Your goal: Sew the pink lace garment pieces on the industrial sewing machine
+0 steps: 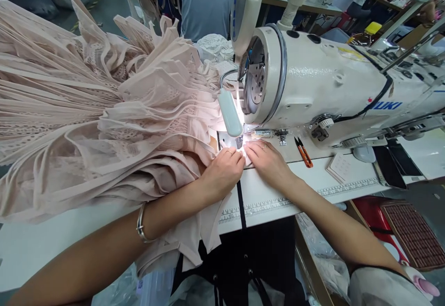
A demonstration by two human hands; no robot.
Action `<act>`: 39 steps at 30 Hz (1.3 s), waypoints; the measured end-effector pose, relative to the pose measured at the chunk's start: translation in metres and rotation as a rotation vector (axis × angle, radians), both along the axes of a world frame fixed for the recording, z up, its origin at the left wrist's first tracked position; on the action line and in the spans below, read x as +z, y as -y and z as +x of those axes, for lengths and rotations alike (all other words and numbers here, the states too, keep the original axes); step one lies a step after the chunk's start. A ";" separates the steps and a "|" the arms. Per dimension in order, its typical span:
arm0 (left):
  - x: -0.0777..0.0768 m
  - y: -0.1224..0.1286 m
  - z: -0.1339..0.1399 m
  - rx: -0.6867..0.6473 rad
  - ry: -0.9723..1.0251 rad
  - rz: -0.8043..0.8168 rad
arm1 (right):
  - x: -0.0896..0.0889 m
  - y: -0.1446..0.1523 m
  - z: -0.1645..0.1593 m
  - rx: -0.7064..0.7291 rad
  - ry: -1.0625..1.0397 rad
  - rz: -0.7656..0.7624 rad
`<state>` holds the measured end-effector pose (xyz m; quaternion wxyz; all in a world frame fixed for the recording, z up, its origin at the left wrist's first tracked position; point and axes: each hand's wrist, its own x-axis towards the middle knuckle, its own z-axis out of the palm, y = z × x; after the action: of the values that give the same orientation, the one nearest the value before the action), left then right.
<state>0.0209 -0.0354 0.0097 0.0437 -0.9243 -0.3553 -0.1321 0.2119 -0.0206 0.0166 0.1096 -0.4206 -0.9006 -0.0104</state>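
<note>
Just in front of the sewing machine's presser foot (239, 143), both hands meet over a small piece of pale pink fabric (242, 152). My left hand (225, 169) is closed, thumb and fingers pinching the fabric's left side. My right hand (269, 162) presses close on the right, its fingertips gripping the same piece; the fingers hide much of it. The white sewing machine (313, 79) stands over the spot, its lamp (230, 112) lighting the needle area. A large heap of pale pink lace garments (149, 106) spreads left of my left hand and drapes over the table edge.
Orange thread snips (303, 152) lie right of my right hand, with a stack of small cards (339, 168) and a dark phone-like object (389, 167) farther right. A printed ruler (264, 209) runs along the table edge. A person in blue (206, 4) is beyond the heap.
</note>
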 end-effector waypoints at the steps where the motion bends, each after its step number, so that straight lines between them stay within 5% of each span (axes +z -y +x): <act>1: -0.001 0.001 0.002 -0.014 0.003 0.024 | 0.000 -0.003 0.001 0.013 -0.005 -0.022; 7: -0.002 0.003 0.007 -0.023 -0.034 0.085 | -0.007 -0.022 0.020 -0.009 -0.069 -0.215; 16: 0.001 -0.001 0.006 -0.017 -0.067 0.076 | -0.017 -0.026 0.031 0.000 -0.175 -0.303; 39: -0.008 -0.010 0.003 -0.003 -0.040 0.158 | -0.012 -0.027 0.019 -0.120 -0.083 -0.319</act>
<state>0.0241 -0.0256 0.0012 0.1235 -0.9209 -0.3416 -0.1413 0.2306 0.0059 0.0045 0.0778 -0.4857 -0.8587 0.1438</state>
